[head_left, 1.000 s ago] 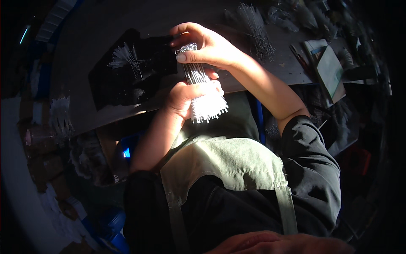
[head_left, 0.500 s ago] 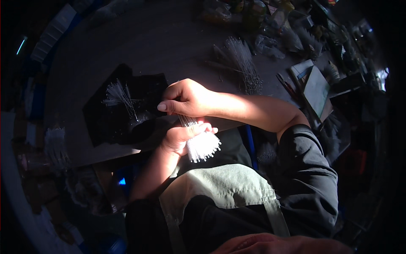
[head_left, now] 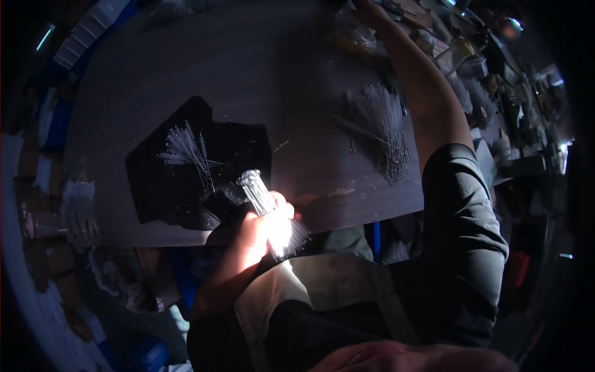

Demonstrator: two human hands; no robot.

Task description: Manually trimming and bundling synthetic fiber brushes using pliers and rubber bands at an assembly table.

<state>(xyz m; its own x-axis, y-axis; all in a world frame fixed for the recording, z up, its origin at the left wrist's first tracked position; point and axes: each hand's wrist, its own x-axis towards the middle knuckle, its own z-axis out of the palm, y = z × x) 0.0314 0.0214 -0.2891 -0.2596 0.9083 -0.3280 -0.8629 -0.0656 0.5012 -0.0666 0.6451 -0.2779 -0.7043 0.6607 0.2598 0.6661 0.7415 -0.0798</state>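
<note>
My left hand (head_left: 253,234) is closed around a bundle of thin wire tube brushes (head_left: 259,196) near the table's front edge. Their looped wire ends point up and away from me; the white bristle ends stick out below the fist, washed out by bright light. My right hand (head_left: 367,8) is stretched far forward to the top edge of the picture, beside plastic bags, and its fingers cannot be made out. On a black sheet (head_left: 149,192) lie several loose tube brushes (head_left: 186,152), just beyond my left hand.
Another pile of tube brushes (head_left: 387,139) lies on the table (head_left: 310,155) to the right. Bags and mixed goods (head_left: 458,53) crowd the far right. A white compartment tray (head_left: 83,40) stands at the far left, and more brushes (head_left: 80,211) sit at the left edge.
My right hand has left the bundle and reached far forward to the upper right. My left hand still grips the brushes, whose looped ends are now uncovered. The view has shifted.
</note>
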